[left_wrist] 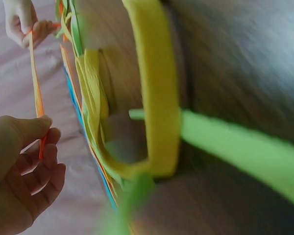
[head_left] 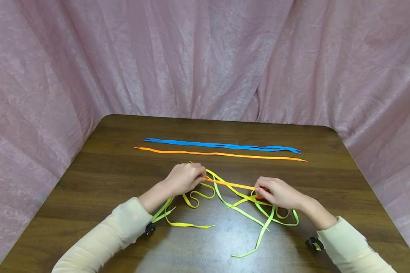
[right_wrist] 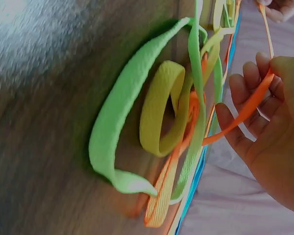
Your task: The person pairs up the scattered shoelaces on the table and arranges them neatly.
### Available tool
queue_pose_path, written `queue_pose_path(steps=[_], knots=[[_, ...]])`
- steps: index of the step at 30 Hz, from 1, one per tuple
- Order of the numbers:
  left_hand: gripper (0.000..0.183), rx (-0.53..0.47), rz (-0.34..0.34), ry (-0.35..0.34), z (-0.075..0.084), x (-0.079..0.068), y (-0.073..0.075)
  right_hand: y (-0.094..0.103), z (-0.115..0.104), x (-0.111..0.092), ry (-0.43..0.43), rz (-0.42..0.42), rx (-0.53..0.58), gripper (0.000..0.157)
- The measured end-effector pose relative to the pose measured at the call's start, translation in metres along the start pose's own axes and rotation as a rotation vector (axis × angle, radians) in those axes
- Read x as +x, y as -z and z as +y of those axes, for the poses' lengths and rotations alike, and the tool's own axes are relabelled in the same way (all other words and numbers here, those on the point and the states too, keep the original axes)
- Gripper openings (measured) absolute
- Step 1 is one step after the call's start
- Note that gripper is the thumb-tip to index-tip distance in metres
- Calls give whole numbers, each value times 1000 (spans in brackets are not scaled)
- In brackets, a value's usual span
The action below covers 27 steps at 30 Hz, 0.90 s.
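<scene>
An orange shoelace [head_left: 230, 184] is stretched between both hands above the table. My left hand [head_left: 187, 178] pinches it near one tip, which pokes out below the thumb in the left wrist view. Thumb and forefinger of my right hand [head_left: 276, 191] pinch it farther along; the rest runs over the palm [right_wrist: 245, 115] and down into a loose pile. Beneath the hands, yellow shoelaces [head_left: 191, 225] and green shoelaces [head_left: 259, 237] lie tangled in loops, partly hidden by the hands.
Farther back, a second orange shoelace [head_left: 222, 154] lies straight across the table [head_left: 89, 182]. Behind it, several blue shoelaces [head_left: 205, 144] lie side by side in a straight bundle. A pink curtain [head_left: 191, 57] hangs behind the table.
</scene>
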<state>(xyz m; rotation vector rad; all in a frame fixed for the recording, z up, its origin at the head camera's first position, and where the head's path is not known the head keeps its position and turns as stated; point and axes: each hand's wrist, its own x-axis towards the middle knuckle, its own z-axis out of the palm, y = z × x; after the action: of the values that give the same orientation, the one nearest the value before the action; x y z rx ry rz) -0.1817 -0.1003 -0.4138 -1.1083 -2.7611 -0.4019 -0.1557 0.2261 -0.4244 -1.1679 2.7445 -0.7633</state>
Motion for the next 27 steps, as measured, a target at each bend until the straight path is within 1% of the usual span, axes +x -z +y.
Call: queue_pose_path(steps=[6,12,17,23,27], knots=[[6,9,24,57,-15,-11,7,6,5,-6,-40,19,-14,9],[8,-3,24,120,-26,-22,17,12,8,-11,-75,30,-5,10],[8,-3,32,146,-35,-29,25,16,10,-13,-86,41,2,10],[8,-14,45,199,-48,-38,30,22,14,-17,-97,50,18,11],[8,-23,38,238,-56,-43,32,24,18,-21,-106,74,1,13]])
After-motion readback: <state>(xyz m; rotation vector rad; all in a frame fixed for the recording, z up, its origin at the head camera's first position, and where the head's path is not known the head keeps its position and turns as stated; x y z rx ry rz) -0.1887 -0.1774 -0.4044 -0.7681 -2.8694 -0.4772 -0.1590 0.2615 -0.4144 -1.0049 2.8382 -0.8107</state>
